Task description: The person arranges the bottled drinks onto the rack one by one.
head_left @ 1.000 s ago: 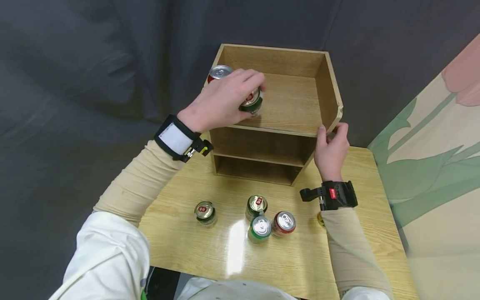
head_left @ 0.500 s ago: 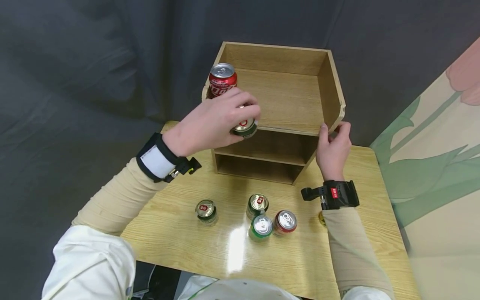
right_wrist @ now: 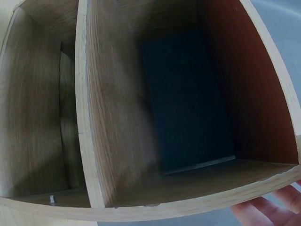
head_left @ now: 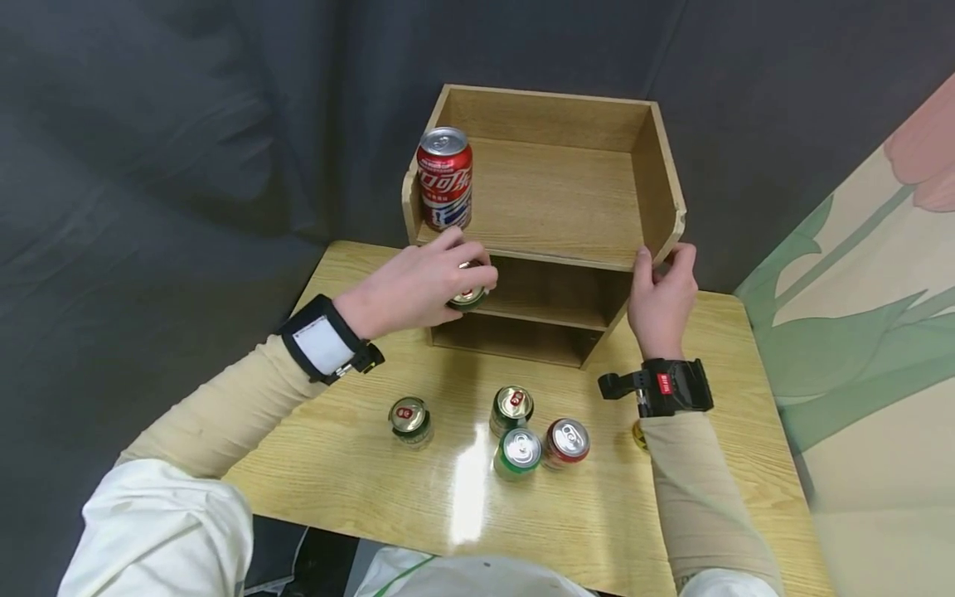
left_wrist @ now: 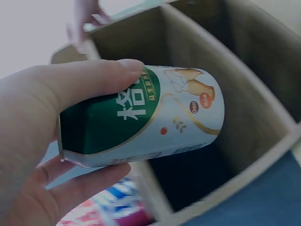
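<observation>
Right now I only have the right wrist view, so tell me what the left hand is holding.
Observer: The left hand grips a green-and-white can.
Operator: Check higher up for me.
Observer: A red can stands upright on the top tier of the wooden shelf, at its left end.
Operator: Cover the area in front, too.
Observer: On the table, a gold-topped can stands apart, left of three grouped cans.

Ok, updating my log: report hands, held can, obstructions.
Left hand gripping green-and-white can, at middle compartment's opening. Right hand holding shelf unit. Nothing visible blocking can.
</observation>
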A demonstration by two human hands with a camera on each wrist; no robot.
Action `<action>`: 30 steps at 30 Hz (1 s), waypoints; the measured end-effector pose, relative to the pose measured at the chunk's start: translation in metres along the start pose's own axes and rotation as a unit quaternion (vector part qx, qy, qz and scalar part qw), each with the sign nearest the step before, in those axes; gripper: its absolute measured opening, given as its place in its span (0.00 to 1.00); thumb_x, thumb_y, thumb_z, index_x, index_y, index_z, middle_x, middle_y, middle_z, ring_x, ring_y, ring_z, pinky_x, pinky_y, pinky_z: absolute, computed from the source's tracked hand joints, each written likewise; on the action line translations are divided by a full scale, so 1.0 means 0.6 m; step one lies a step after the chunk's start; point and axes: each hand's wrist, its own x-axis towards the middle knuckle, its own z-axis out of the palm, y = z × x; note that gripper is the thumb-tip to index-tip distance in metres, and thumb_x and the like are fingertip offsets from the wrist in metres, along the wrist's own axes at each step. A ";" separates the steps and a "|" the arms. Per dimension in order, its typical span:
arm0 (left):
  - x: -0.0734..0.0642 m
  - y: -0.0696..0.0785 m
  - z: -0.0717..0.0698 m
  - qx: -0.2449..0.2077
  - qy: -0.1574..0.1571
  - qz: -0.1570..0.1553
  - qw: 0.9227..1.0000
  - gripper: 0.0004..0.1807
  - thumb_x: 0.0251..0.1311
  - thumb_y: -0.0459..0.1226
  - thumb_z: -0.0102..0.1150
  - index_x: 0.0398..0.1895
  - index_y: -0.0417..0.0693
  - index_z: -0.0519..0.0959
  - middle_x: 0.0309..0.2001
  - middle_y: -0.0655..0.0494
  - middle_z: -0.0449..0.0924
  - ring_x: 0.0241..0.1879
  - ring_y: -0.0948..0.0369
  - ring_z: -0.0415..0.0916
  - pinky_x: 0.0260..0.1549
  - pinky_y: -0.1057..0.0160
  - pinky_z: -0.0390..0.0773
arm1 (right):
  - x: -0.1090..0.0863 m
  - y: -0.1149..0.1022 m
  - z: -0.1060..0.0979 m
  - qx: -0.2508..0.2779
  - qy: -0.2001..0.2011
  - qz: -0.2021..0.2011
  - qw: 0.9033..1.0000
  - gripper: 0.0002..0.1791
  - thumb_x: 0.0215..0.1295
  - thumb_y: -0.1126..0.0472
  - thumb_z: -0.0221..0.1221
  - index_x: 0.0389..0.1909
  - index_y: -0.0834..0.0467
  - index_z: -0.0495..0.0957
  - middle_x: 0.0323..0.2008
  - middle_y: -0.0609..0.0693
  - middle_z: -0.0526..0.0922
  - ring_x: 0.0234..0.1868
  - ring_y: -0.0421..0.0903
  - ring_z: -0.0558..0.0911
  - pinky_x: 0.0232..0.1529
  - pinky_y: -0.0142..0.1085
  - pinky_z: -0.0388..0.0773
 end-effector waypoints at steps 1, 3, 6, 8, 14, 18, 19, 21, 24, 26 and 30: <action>-0.002 -0.003 0.008 0.004 -0.005 -0.002 1.000 0.28 0.51 0.38 0.81 0.53 0.49 0.76 0.53 0.49 0.75 0.52 0.48 0.67 0.32 0.56 0.82 | 0.000 0.000 0.000 0.000 -0.001 0.001 1.000 0.25 0.78 0.46 0.51 0.56 0.65 0.68 0.52 0.58 0.81 0.34 0.45 0.78 0.29 0.32 0.68; -0.006 -0.010 0.023 0.012 -0.010 -0.007 1.000 0.28 0.50 0.37 0.81 0.53 0.50 0.76 0.52 0.49 0.75 0.52 0.48 0.67 0.29 0.57 0.81 | 0.000 0.001 0.000 0.002 -0.001 -0.002 1.000 0.25 0.78 0.46 0.51 0.56 0.65 0.67 0.52 0.58 0.81 0.33 0.46 0.78 0.29 0.32 0.67; -0.010 -0.019 0.042 0.019 -0.016 -0.018 1.000 0.28 0.50 0.36 0.81 0.53 0.50 0.76 0.51 0.50 0.74 0.51 0.47 0.67 0.25 0.57 0.80 | 0.001 0.002 0.000 0.004 0.003 -0.007 1.000 0.24 0.78 0.46 0.51 0.56 0.65 0.68 0.52 0.58 0.81 0.33 0.47 0.78 0.28 0.32 0.67; -0.012 -0.024 0.054 0.022 -0.018 -0.025 0.999 0.28 0.50 0.36 0.81 0.53 0.50 0.76 0.51 0.49 0.74 0.52 0.47 0.67 0.24 0.57 0.80 | 0.001 0.003 0.000 0.000 0.008 -0.014 1.000 0.24 0.78 0.47 0.51 0.55 0.65 0.68 0.50 0.59 0.82 0.30 0.48 0.76 0.26 0.32 0.65; -0.016 -0.035 0.085 0.029 -0.014 -0.042 0.999 0.29 0.51 0.35 0.80 0.56 0.50 0.76 0.56 0.47 0.75 0.55 0.46 0.68 0.27 0.57 0.82 | 0.001 0.004 0.001 -0.003 0.015 -0.017 1.000 0.23 0.78 0.48 0.51 0.55 0.65 0.68 0.47 0.58 0.82 0.27 0.47 0.74 0.26 0.32 0.64; -0.018 -0.037 0.098 0.035 0.014 -0.049 0.998 0.28 0.52 0.34 0.79 0.56 0.49 0.77 0.57 0.45 0.75 0.56 0.46 0.68 0.27 0.56 0.82 | -0.001 0.003 0.001 -0.004 0.016 -0.017 1.000 0.23 0.78 0.48 0.51 0.54 0.65 0.68 0.45 0.58 0.82 0.27 0.47 0.73 0.27 0.33 0.64; -0.019 -0.037 0.101 0.037 0.021 -0.051 0.998 0.28 0.52 0.34 0.79 0.56 0.48 0.76 0.58 0.45 0.75 0.56 0.46 0.68 0.28 0.55 0.82 | -0.001 0.002 0.001 -0.003 0.016 -0.018 1.000 0.23 0.79 0.48 0.51 0.54 0.65 0.68 0.45 0.59 0.82 0.27 0.47 0.73 0.27 0.33 0.64; -0.020 -0.035 0.106 0.035 0.034 -0.054 0.997 0.29 0.52 0.33 0.79 0.56 0.47 0.76 0.59 0.44 0.75 0.58 0.46 0.68 0.30 0.55 0.83 | 0.000 0.002 0.000 -0.001 0.017 -0.019 1.000 0.23 0.79 0.48 0.51 0.55 0.66 0.68 0.46 0.59 0.82 0.28 0.48 0.74 0.27 0.33 0.64; -0.022 -0.032 0.115 0.039 0.047 -0.059 0.996 0.30 0.53 0.32 0.78 0.58 0.45 0.75 0.62 0.42 0.73 0.61 0.46 0.67 0.32 0.54 0.84 | 0.003 0.003 -0.002 0.000 0.015 -0.019 1.000 0.23 0.79 0.48 0.50 0.55 0.66 0.68 0.49 0.59 0.82 0.28 0.47 0.74 0.26 0.32 0.64; -0.023 -0.031 0.122 0.042 0.057 -0.062 0.996 0.29 0.55 0.31 0.76 0.59 0.45 0.75 0.63 0.41 0.72 0.62 0.46 0.67 0.32 0.54 0.84 | 0.005 0.003 -0.004 -0.001 0.015 -0.017 1.000 0.24 0.78 0.47 0.50 0.56 0.65 0.68 0.51 0.58 0.82 0.27 0.46 0.74 0.25 0.32 0.64; -0.026 -0.031 0.135 0.062 0.062 -0.061 0.994 0.24 0.61 0.27 0.68 0.60 0.44 0.74 0.64 0.41 0.72 0.63 0.47 0.67 0.27 0.55 0.83 | 0.004 0.004 -0.005 -0.005 0.012 -0.015 1.000 0.24 0.78 0.47 0.50 0.56 0.65 0.68 0.51 0.57 0.82 0.26 0.46 0.74 0.25 0.31 0.64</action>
